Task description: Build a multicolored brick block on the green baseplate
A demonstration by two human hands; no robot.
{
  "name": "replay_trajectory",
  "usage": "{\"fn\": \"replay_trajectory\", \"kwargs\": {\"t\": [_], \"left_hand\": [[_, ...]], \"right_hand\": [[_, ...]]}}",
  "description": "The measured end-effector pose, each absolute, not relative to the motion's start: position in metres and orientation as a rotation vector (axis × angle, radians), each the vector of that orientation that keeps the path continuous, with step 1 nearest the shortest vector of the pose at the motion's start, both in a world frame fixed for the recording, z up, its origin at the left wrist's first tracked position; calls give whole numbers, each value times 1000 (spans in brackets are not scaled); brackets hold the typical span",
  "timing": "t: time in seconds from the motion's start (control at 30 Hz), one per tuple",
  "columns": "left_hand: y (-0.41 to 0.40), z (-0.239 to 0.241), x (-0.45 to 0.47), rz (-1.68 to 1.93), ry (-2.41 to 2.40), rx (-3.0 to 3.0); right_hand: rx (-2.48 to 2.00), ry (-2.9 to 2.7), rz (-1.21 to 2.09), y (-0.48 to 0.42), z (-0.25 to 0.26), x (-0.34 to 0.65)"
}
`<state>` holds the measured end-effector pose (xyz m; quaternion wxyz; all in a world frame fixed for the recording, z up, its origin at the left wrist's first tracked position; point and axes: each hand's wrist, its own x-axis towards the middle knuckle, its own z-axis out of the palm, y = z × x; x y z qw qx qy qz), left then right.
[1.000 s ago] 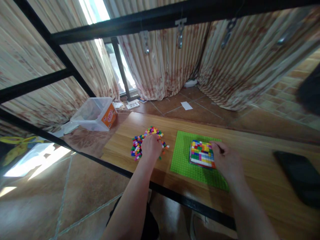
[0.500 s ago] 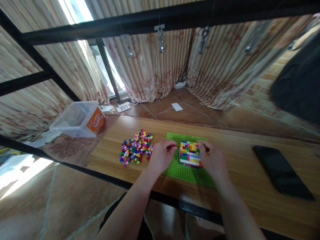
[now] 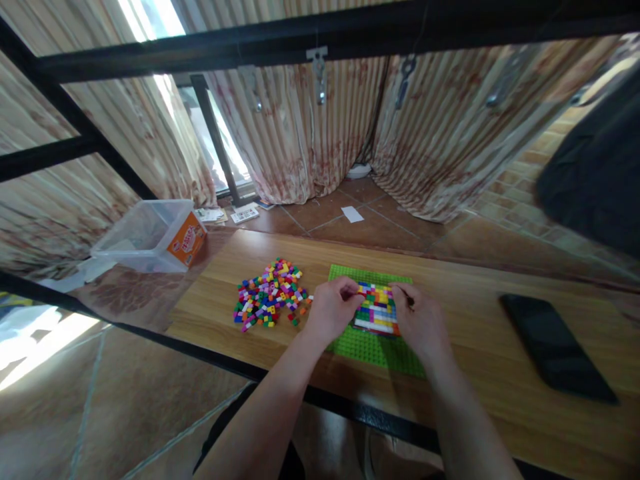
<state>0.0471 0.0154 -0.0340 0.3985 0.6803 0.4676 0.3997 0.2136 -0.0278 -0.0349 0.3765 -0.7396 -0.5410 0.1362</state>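
Observation:
A low block of multicoloured toy bricks [image 3: 377,311] is built up on the green studded baseplate [image 3: 370,352]. My left hand [image 3: 336,305] is pinched closed at the block's upper left edge; whatever lies between thumb and forefinger is hidden. On the opposite side, my right hand [image 3: 419,320] curls its fingers against the block's upper right edge and steadies it. The hands cover parts of both side edges. A loose heap of small coloured toy bricks [image 3: 270,293] lies on the wooden table [image 3: 470,360], left of the left hand.
A dark phone-like slab [image 3: 557,347] lies at the table's right. Beyond the left end stands a clear plastic bin [image 3: 145,233] with an orange label. A black metal bar [image 3: 280,50] crosses above the table, with curtains [image 3: 300,147] behind it.
My left hand has moved right, from beside the block to its upper left edge, still pinched. The right hand stays at the right edge. The whole view has shifted slightly.

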Motion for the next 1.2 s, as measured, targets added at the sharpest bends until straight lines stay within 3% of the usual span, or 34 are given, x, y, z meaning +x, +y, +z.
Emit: {"fn": "replay_trajectory", "kwargs": {"t": [1.2], "left_hand": [[22, -41, 58, 989, 1203, 1417]], "right_hand": [[-1901, -1465, 232, -30, -39, 212]]}}
